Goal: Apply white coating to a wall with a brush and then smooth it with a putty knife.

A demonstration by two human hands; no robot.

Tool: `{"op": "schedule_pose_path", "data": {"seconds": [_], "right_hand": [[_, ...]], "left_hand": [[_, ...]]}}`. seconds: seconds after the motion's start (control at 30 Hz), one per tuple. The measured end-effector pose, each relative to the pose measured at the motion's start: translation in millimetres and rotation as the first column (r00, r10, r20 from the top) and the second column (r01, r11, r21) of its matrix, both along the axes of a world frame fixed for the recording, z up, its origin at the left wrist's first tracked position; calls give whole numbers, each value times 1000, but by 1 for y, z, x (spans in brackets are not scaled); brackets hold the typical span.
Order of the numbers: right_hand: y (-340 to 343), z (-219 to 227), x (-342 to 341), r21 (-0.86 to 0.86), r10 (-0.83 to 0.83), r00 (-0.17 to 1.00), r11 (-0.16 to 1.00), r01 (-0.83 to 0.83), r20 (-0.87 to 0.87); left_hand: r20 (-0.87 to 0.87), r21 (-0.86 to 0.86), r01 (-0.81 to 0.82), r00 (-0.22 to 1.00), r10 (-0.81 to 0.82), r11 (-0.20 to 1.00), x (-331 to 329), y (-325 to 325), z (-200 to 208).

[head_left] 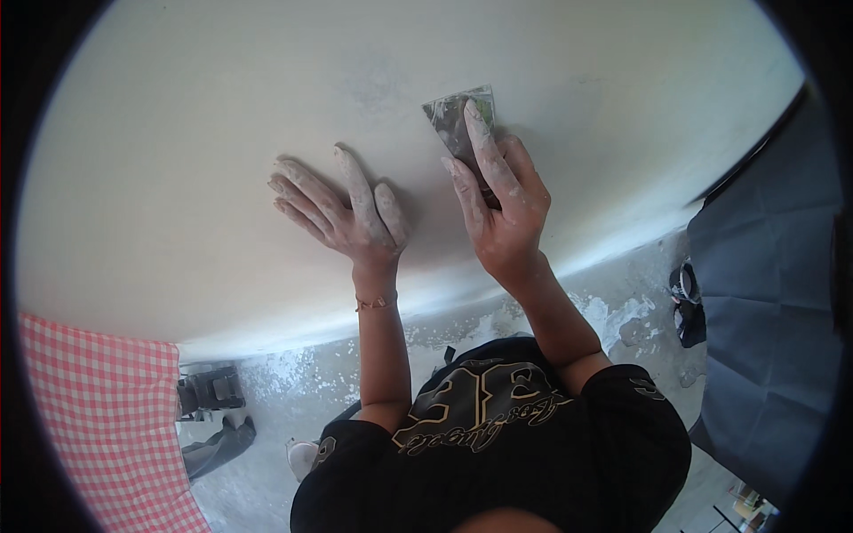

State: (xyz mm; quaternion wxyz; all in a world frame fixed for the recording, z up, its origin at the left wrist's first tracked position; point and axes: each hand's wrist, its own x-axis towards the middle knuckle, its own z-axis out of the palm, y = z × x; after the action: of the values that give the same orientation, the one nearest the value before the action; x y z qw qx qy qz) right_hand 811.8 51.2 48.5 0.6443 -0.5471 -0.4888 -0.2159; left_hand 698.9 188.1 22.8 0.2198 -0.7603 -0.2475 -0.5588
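A pale, smooth wall [195, 98] fills the upper part of the view, with a faint grey smudge above my hands. My left hand [342, 209] lies against it, fingers spread, white powder over the skin. To its right, my right hand [506, 195] grips a putty knife [449, 120] with a flat, flared metal blade. The index finger stretches along the blade, whose wide edge points up the wall. The fingers cover most of the knife's handle. Both hands are dusted white.
Grey floor [267, 373] with white splatters runs along the wall's foot. A pink and white checked cloth [98, 391] hangs at left, beside dark objects [213, 391]. Dark grey sheeting [764, 293] hangs at right, with a black item [687, 302] on the floor near it.
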Motion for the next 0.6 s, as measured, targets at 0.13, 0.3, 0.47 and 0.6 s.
{"op": "schedule_pose_path", "data": {"seconds": [0.13,0.3,0.47,0.6], "right_hand": [[-4,-20,-12,-26,76,997,997,-76,-23],[-15,-31,-28,25,183,894,981,-190,-409],[-24,-21,-33,301,472,629,881,-366,-617],[-26,-18,-30,226,502,477,822,-523,-721]], "left_hand": [[-56,-109,79,995,-86,991,4,-15,6],[-120,-135,67,989,-84,989,17,-34,11],[-212,-199,-32,977,-11,980,14,-43,18],[-267,-223,-38,963,-23,974,6,-48,23]]}}
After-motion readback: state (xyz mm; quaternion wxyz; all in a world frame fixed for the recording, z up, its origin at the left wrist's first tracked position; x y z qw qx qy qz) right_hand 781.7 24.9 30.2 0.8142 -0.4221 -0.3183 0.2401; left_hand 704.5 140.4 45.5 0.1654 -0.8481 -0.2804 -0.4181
